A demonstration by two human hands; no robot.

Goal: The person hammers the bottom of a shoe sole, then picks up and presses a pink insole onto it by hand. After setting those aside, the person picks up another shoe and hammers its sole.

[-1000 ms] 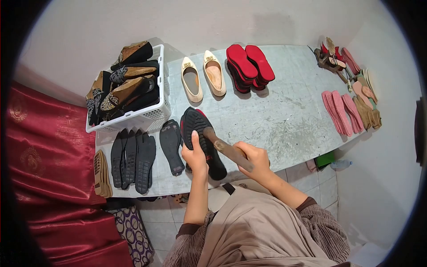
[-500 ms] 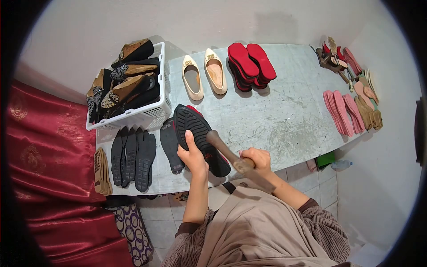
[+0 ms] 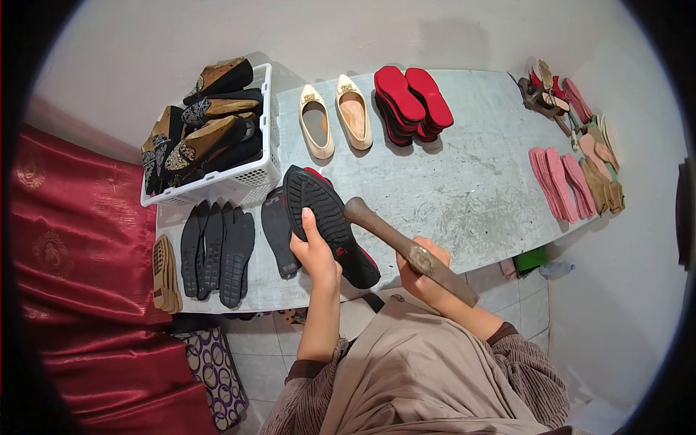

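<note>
My left hand (image 3: 317, 255) grips a black shoe sole (image 3: 328, 210), its thumb lying over the ridged tread. Along the sole's right edge a strip of red shows. In my right hand (image 3: 416, 283) is a hammer (image 3: 383, 229), held by a handle mostly hidden under the metal head. The round face of the hammer points toward the sole, with a small gap visible between them. Beneath and left of the held sole, a black sole (image 3: 278, 235) lies on the table. Further left are several more black soles (image 3: 236, 254).
A white plastic basket (image 3: 272, 138) holds shoes on lasts. Cream shoes (image 3: 317, 130) and red insole stacks (image 3: 428, 98) stand at the table's (image 3: 478, 181) back. Pink insoles (image 3: 552, 185) and tools (image 3: 540, 101) lie right; tan soles (image 3: 167, 272) lie at the left edge.
The hammer has swung slightly away from the sole, to the right, and its head now shows fully. My left hand keeps its hold on the sole, which has barely shifted.
</note>
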